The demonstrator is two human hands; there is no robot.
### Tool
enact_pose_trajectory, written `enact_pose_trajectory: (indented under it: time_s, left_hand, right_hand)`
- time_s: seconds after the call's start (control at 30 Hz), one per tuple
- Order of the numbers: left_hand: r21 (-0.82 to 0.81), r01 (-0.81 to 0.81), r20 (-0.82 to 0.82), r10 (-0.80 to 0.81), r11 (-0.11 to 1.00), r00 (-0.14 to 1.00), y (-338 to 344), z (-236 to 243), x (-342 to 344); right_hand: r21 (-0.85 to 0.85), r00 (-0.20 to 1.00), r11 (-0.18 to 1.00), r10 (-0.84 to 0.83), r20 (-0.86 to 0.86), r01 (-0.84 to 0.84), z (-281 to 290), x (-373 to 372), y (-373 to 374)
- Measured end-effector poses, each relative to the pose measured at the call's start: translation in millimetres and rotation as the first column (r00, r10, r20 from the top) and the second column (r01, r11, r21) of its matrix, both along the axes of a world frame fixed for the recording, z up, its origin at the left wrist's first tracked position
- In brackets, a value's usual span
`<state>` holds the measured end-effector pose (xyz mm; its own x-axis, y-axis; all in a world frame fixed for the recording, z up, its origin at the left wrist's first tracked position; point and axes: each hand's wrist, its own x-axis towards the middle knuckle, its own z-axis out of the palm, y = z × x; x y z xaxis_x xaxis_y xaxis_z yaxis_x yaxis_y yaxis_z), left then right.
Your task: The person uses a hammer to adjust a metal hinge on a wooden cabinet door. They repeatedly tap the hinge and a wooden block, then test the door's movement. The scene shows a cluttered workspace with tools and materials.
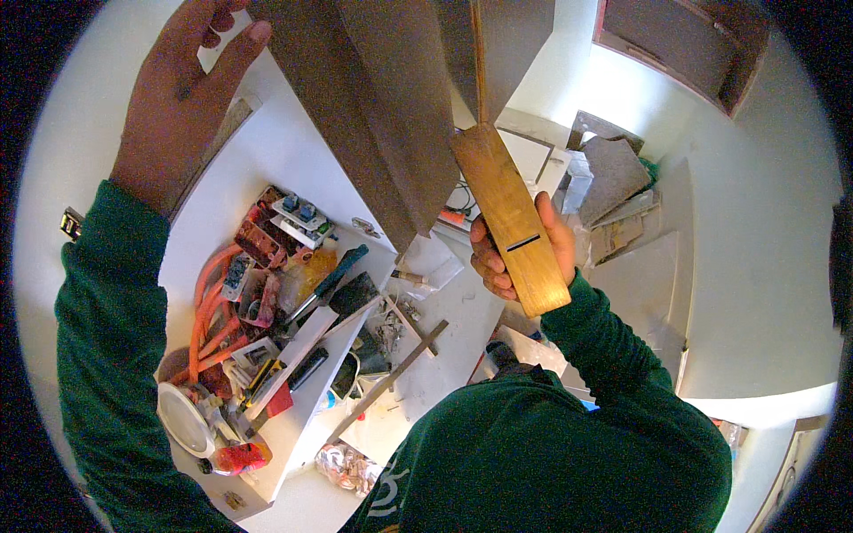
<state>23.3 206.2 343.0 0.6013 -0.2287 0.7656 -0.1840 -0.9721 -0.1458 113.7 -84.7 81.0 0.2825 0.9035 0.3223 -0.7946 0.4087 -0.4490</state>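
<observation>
My right hand (551,231) is closed around a wooden hand plane (506,209). The plane's flat sole faces up, with a narrow dark slot across it; its upper end lies near the lower end of a panel edge (480,67). At the upper left my left hand (191,84) is raised, thumb apart from the partly curled fingers. The thumb tip is beside the edge of a long brown board (355,107); I cannot tell whether it touches. The picture's upper edge cuts off part of that hand.
Below the board, a white shelf (267,489) carries orange flexible conduit (206,311), electrical boxes, a blue-handled tool (342,271) and a red bottle (242,458). A thin wooden strip (391,377) lies across the middle. Stone slabs (613,182) lean by the right wall, under a brown window frame (684,44).
</observation>
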Motion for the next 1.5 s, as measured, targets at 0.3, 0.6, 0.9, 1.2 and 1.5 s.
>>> enact_pose_trajectory:
  time_s: [0.3,0.6,0.9,1.2,1.5]
  left_hand:
    - [0.137,0.024,0.017,-0.026,0.99,1.0,-16.1,3.7,-4.5]
    - [0.367,-0.132,0.08,0.11,0.921,0.991,-25.6,11.7,-8.4]
    - [0.558,-0.153,0.16,0.076,0.816,0.984,-89.4,-7.5,-30.6]
    - [-0.844,-0.017,0.133,0.239,0.537,0.962,-130.5,-218.8,-111.0]
    - [-0.938,0.145,0.06,0.262,-0.316,0.963,-213.4,-347.7,-133.1]
  right_hand:
    - [-0.034,0.987,0.999,0.038,0.156,-0.033,24.2,4.8,-11.9]
    - [-0.064,0.366,0.823,-0.181,0.913,0.565,71.3,18.5,-19.2]
    - [0.312,-0.243,0.912,-0.249,0.937,0.267,93.3,62.4,3.5]
    - [-0.108,-0.186,0.994,0.102,0.977,-0.023,59.8,65.1,44.6]
    - [-0.384,0.207,0.915,0.401,0.892,-0.121,-18.2,7.9,102.0]
